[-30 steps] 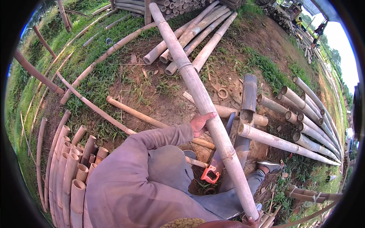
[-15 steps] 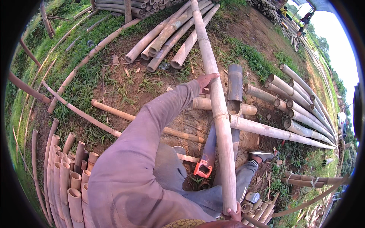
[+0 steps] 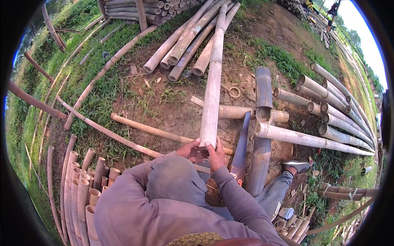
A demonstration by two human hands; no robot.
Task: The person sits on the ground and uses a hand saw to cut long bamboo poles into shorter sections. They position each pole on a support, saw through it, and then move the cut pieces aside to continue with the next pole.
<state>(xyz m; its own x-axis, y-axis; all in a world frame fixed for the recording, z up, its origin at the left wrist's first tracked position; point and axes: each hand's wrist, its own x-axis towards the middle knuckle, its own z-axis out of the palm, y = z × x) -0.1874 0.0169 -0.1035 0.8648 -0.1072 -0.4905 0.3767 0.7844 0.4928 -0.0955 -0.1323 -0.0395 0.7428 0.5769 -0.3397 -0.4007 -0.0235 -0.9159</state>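
In front of my bent knee, the near end of a long bamboo pole (image 3: 212,86) sits between my left hand (image 3: 188,149) and right hand (image 3: 216,155), both grasping it. Progress: pole in hand; no blade on it; remaining work not determinable. Handsaw (image 3: 242,143) lies unheld, right of the pole. Obstructions, right: thick dark bamboo (image 3: 259,166), crossed by a pale bamboo pole (image 3: 312,140). Short bamboo lengths (image 3: 82,192) stand left.
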